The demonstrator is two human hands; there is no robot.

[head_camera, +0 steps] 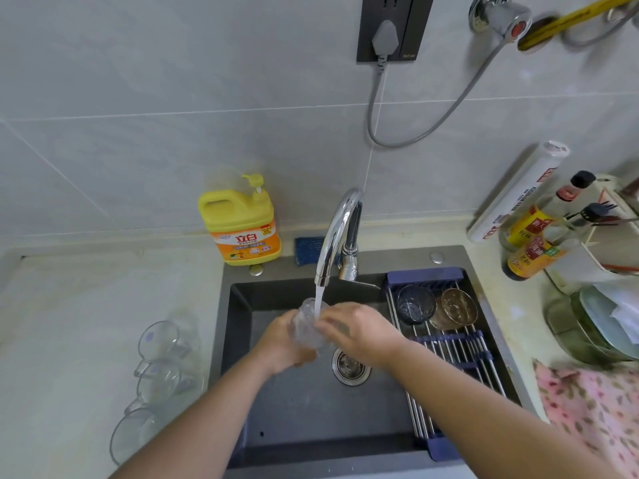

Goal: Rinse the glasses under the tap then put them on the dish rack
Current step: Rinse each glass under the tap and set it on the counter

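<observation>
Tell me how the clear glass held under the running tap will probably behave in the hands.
Probably slippery: water runs over the glass, so the left hand and right hand both holding it seems wise. Likely fragile: it looks thin and clear, above a hard sink.

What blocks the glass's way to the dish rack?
Nothing visible. Left hand and right hand grip the glass beside the dish rack, bare except blue glass and brown glass at its far end.
</observation>
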